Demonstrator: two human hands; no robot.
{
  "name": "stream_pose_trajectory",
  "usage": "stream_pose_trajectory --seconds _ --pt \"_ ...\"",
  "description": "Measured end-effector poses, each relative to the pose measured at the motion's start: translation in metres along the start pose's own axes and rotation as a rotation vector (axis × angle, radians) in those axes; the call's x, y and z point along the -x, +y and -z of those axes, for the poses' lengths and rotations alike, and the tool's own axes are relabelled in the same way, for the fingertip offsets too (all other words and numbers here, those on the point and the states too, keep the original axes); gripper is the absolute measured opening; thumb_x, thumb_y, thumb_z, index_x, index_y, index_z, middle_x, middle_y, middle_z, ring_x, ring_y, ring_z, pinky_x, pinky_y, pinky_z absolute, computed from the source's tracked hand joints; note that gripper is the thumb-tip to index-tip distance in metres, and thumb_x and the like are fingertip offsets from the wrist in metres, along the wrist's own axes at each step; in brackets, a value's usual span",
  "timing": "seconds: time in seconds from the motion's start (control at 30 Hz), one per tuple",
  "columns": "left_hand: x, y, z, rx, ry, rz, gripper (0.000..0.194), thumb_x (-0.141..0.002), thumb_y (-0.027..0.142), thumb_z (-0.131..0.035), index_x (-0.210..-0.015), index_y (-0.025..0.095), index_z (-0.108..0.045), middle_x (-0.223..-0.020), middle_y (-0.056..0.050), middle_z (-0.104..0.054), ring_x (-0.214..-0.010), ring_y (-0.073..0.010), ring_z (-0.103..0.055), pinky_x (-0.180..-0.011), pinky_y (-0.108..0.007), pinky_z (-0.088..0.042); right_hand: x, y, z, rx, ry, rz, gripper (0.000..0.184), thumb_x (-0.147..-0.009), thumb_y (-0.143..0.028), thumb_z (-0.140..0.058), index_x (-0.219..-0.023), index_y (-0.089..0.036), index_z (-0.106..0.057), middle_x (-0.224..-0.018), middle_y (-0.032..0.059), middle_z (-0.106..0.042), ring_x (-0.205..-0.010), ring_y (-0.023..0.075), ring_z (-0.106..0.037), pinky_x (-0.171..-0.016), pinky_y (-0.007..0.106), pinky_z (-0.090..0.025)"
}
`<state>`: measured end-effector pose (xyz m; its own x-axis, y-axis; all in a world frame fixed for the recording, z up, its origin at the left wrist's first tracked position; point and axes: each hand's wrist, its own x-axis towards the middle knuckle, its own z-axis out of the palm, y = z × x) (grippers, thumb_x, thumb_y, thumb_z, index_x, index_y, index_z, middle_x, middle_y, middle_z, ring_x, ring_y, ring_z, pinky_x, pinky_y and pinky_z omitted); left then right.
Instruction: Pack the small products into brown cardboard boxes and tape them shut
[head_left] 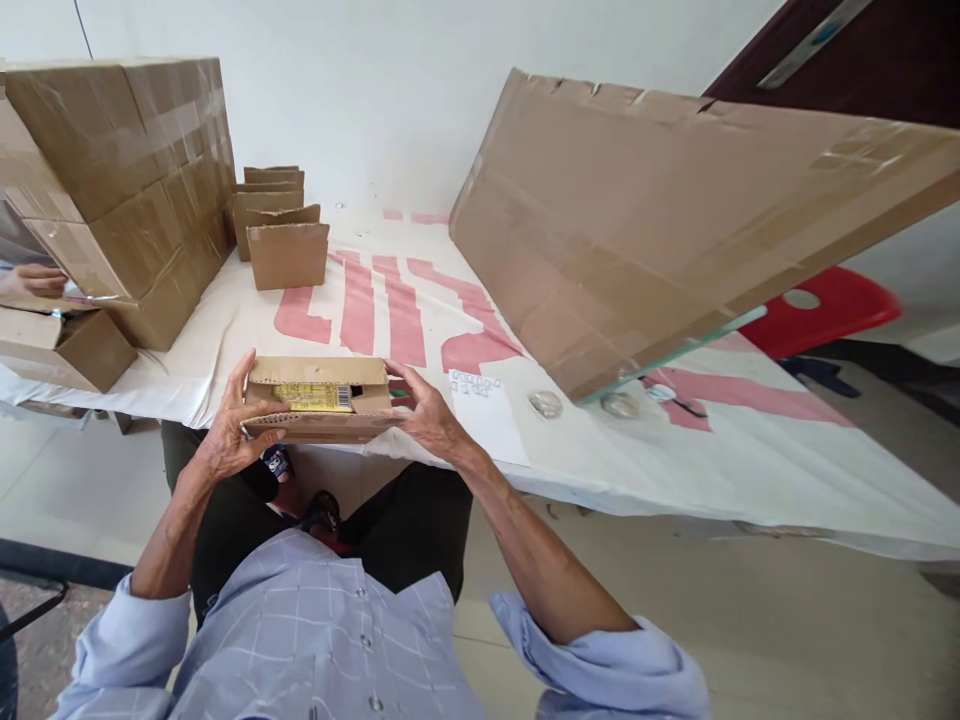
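Both my hands grip a small cardboard box (pixel 322 428) at the near edge of the table. My left hand (pixel 234 425) wraps around its left end, fingers reaching over the opening. At the right end my right hand (pixel 427 410) presses the side with its fingers. Inside the box shows a yellow printed packet (pixel 313 397) with a barcode; the rest of its contents is hidden. Right of my right hand lies a white sheet (pixel 484 420) with small pale pieces on it.
Taped cartons (pixel 150 180) are stacked at the left, and folded cardboard pieces (pixel 289 255) stand behind my box. A large cardboard panel (pixel 637 220) leans at the right. Another person's hand (pixel 37 281) is beside an open box (pixel 75 345) at far left.
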<state>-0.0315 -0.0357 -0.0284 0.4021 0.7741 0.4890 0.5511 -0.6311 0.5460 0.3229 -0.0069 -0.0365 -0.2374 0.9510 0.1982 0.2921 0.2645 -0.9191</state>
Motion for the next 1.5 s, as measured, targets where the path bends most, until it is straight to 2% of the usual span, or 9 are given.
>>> stream_pose_trajectory --seconds 0.13,0.37,0.53,0.7,0.8,0.9,1.13,1.3,1.5 --pt "0.007 0.006 -0.006 -0.047 0.026 0.004 0.034 -0.1 0.05 -0.073 -0.123 0.027 -0.084 -0.188 -0.006 -0.007 -0.171 -0.0434 -0.02 -0.136 -0.068 -0.026 -0.009 -0.007 0.0 0.091 0.018 0.02 0.087 -0.079 -0.055 -0.091 -0.156 -0.031 -0.057 -0.158 0.0134 -0.06 -0.128 0.031 -0.068 -0.098 0.044 -0.062" --pt "0.014 0.008 -0.011 -0.084 0.08 -0.078 0.026 -0.102 0.039 -0.072 -0.124 0.028 -0.083 -0.188 -0.007 -0.009 -0.17 -0.0437 -0.026 -0.133 -0.068 -0.034 -0.041 -0.018 -0.002 0.308 0.097 0.187 0.037 -0.097 -0.055 -0.07 -0.114 -0.024 -0.078 -0.12 0.0114 -0.074 -0.11 0.0278 -0.07 -0.092 0.041 -0.062" --pt "0.02 0.012 -0.015 -0.111 0.109 -0.111 0.027 -0.102 0.035 -0.072 -0.127 0.028 -0.081 -0.188 -0.005 -0.002 -0.17 -0.0445 -0.023 -0.132 -0.068 -0.035 -0.06 -0.022 -0.003 0.277 0.141 0.111 0.036 -0.098 -0.055 -0.067 -0.097 -0.021 -0.076 -0.096 0.0073 -0.078 -0.087 0.0234 -0.07 -0.084 0.038 -0.057" --pt "0.026 0.017 -0.02 -0.136 0.091 -0.058 0.03 -0.1 0.032 -0.074 -0.13 0.032 -0.08 -0.188 -0.006 -0.008 -0.17 -0.0453 -0.022 -0.126 -0.068 -0.043 -0.078 -0.018 -0.004 0.347 0.166 -0.023 0.045 -0.095 -0.063 -0.069 -0.081 -0.021 -0.066 -0.071 0.0005 -0.065 -0.072 0.0193 -0.06 -0.066 0.031 -0.045" --pt "0.026 0.019 -0.022 -0.134 0.101 -0.104 0.032 -0.098 0.028 -0.075 -0.129 0.035 -0.079 -0.187 -0.004 -0.016 -0.171 -0.044 -0.022 -0.13 -0.072 -0.036 -0.082 -0.024 -0.006 0.511 0.248 -0.035 0.034 -0.091 -0.054 -0.076 -0.092 -0.022 -0.066 -0.082 0.0029 -0.069 -0.078 0.0222 -0.061 -0.07 0.033 -0.045" --pt "0.027 0.02 -0.025 -0.143 0.124 -0.14 0.034 -0.096 0.028 -0.078 -0.129 0.035 -0.079 -0.184 -0.008 -0.025 -0.17 -0.044 -0.025 -0.129 -0.073 -0.035 -0.077 -0.039 -0.012 0.686 0.3 0.133 0.024 -0.094 -0.039 -0.074 -0.109 -0.022 -0.068 -0.104 0.0105 -0.075 -0.095 0.0283 -0.064 -0.079 0.038 -0.048" --pt "0.033 0.019 -0.033 -0.226 0.061 -0.113 0.038 -0.096 0.033 -0.077 -0.134 0.037 -0.075 -0.168 -0.013 -0.05 -0.165 -0.0439 -0.036 -0.124 -0.071 -0.04 -0.06 -0.058 -0.021 0.768 -0.382 0.426 0.018 -0.097 -0.04 -0.074 -0.1 -0.023 -0.077 -0.102 0.0078 -0.078 -0.097 0.0262 -0.066 -0.089 0.039 -0.05" --pt "0.031 0.02 -0.033 -0.21 0.112 -0.134 0.063 -0.096 0.024 -0.074 -0.155 0.04 -0.058 -0.174 -0.014 -0.041 -0.165 -0.0418 -0.036 -0.126 -0.067 -0.04 -0.06 -0.057 -0.014 0.83 -0.475 0.353 0.045 -0.082 -0.044 -0.09 -0.12 -0.023 -0.078 -0.119 0.0107 -0.079 -0.111 0.0321 -0.068 -0.099 0.043 -0.05" --pt "0.029 -0.015 -0.032 0.118 0.018 0.24 0.15 -0.069 0.061 -0.098 -0.178 0.026 -0.001 -0.181 -0.029 -0.022 -0.168 -0.0486 -0.027 -0.129 -0.069 -0.038 -0.057 -0.049 -0.006 0.72 -0.477 0.289 0.036 -0.084 -0.028 -0.078 -0.119 -0.025 -0.079 -0.12 0.0071 -0.081 -0.11 0.0286 -0.071 -0.102 0.041 -0.052"
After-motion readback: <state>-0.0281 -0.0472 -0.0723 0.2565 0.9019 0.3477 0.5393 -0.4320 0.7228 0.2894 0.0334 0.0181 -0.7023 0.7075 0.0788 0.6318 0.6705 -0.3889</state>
